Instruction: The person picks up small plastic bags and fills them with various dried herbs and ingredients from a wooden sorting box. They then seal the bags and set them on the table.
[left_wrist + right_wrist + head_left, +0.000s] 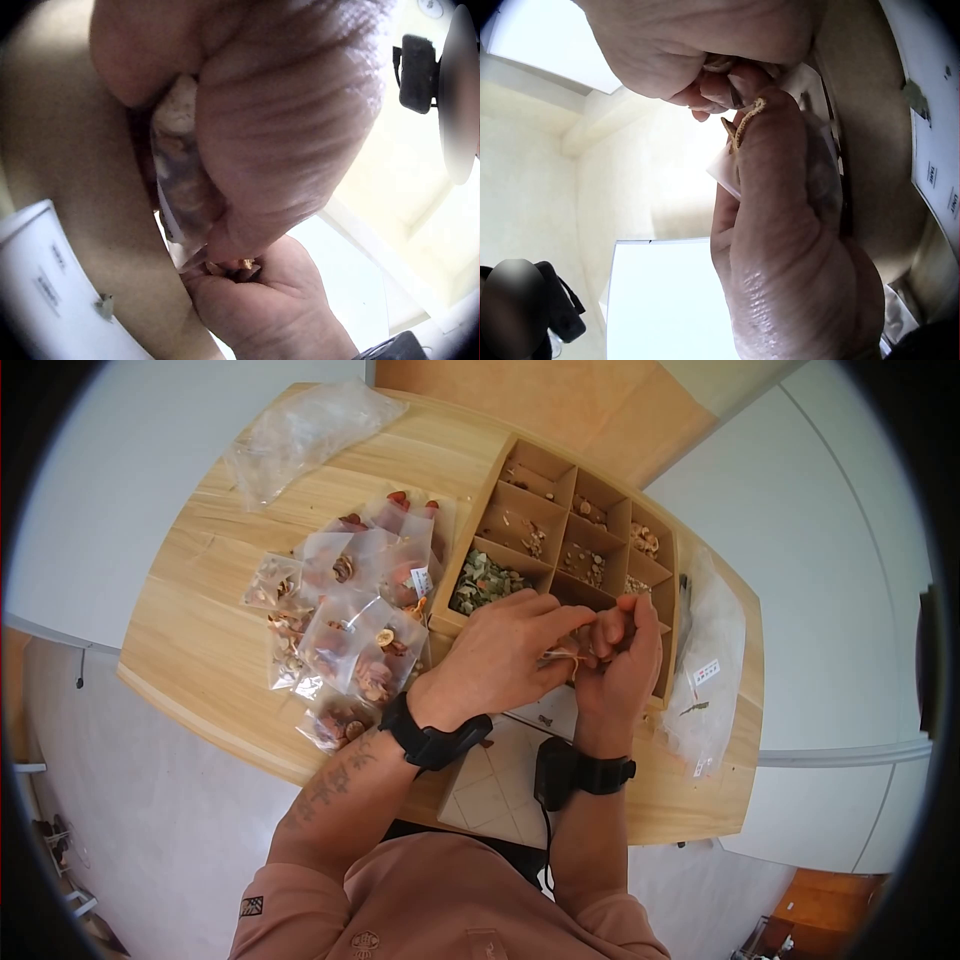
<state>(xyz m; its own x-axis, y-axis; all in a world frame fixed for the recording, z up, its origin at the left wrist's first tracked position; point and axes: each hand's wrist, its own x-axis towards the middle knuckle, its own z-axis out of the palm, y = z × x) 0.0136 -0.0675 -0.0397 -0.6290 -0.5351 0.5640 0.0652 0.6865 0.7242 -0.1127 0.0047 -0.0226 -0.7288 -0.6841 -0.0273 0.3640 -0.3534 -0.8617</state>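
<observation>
My left hand (505,645) grips a small translucent sachet (180,161) with pale and brown dried pieces inside. The sachet's corner shows beside the fingers in the right wrist view, where a thin, yellowish, knobbly dried strip (748,124) lies at the fingertips. My right hand (618,660) is up against the left, its fingers curled around a few small dried pieces (244,265), mostly hidden. Both hands are over the near edge of a wooden divided box (450,618), whose compartments hold green leaf flakes (488,578), seeds and dried slices.
Filled sachets (345,625) lie heaped left of the box. A crumpled clear bag (310,435) lies at the back left, and a clear bag with labels (705,690) on the right. Below the hands is a white panel (495,790) with lines, with a leaf scrap (105,306) on it.
</observation>
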